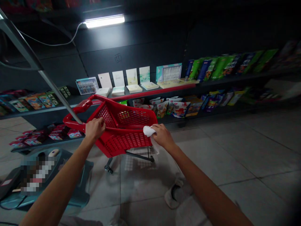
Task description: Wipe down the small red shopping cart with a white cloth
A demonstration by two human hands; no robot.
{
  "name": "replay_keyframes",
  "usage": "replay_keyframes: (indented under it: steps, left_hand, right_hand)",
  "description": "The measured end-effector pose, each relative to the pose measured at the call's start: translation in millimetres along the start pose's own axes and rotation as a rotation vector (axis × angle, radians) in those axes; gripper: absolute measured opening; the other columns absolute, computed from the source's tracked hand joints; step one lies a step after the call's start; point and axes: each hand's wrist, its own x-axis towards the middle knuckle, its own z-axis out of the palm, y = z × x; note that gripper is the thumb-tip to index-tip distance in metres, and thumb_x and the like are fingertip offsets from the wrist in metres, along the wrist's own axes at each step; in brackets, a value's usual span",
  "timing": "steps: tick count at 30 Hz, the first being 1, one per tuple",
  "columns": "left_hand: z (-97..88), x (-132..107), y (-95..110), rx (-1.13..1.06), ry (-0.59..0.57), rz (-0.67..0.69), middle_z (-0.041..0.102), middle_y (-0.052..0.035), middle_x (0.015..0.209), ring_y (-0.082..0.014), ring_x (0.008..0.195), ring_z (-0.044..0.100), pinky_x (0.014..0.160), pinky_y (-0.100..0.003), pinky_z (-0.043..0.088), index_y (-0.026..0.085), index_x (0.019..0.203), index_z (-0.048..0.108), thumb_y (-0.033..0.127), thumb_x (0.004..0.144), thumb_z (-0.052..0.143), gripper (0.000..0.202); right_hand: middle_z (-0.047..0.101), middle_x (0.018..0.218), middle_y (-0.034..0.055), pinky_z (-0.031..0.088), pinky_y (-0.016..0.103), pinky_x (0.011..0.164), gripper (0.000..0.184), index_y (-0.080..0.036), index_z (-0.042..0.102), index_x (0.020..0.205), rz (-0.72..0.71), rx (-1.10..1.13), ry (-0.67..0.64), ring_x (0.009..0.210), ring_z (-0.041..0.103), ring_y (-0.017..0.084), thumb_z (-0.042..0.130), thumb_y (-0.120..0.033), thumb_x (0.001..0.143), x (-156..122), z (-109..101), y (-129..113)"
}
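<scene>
a dim shop aisle, with a grey tiled floor [225,157] and dark shelving edged by a red strip [150,91] under a lit fluorescent tube [104,21]; on the shelving, boxed sets [87,85], pale cards [131,77] and printed pouches [164,108], their writing too small or blurred to read. on the floor at lower left, a teal plastic stand [81,179] partly under a pixelated patch, and at lower right, a crumpled grey rag [177,193]. mid-frame, well clear of the shelving, a red plastic shopping cart [124,144] on small casters, a long metal pole [58,91] rising from its near end. left hand [95,128] closed around the cart's rim, right hand [162,136] narrowly gripping a white cloth [149,131] against the rim's far corner. best kept so: a firm left grip against rolling, the cloth flat along the rim.
</scene>
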Motion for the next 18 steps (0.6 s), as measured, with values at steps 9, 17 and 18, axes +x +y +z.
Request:
replay_keyframes:
  steps: [9, 17, 18]
  left_hand:
    - [16.2, -15.4, 97.4, -0.222, -0.097, 0.388, 0.073, -0.0092, 0.108, -0.0226, 0.105, 0.065, 0.09, -0.033, 0.047, 0.023, 0.105, 0.069, 0.038, 0.102, 0.036, 0.036]
    - [34.4, -5.3, 124.3, -0.119, -0.298, 0.37, 0.077, -0.0168, 0.099, -0.0275, 0.094, 0.073, 0.085, -0.037, 0.05, 0.017, 0.101, 0.077, 0.055, 0.101, 0.033, 0.059]
    - [36.3, -6.7, 124.5, -0.105, -0.291, 0.36, 0.077, -0.0176, 0.099, -0.0278, 0.095, 0.074, 0.085, -0.038, 0.05, 0.016, 0.099, 0.078, 0.056, 0.101, 0.033, 0.06]
  right_hand:
    - [0.072, 0.114, 0.0086, 0.042, 0.033, 0.092, 0.026, -0.017, 0.074, 0.105, -0.034, 0.024, -0.06, 0.104, 0.055, 0.025, 0.057, -0.013, 0.086, -3.8, 2.2, -35.5]
    - [0.073, 0.115, 0.006, 0.043, 0.031, 0.1, 0.036, -0.02, 0.076, 0.105, -0.135, 0.293, -0.153, 0.107, 0.063, 0.02, 0.059, -0.007, 0.076, 1.2, -1.3, -11.0]
    - [0.072, 0.117, 0.0068, 0.043, 0.031, 0.102, 0.041, -0.02, 0.076, 0.107, -0.121, 0.306, -0.13, 0.11, 0.063, 0.02, 0.057, -0.005, 0.074, 2.5, -0.8, -1.9]
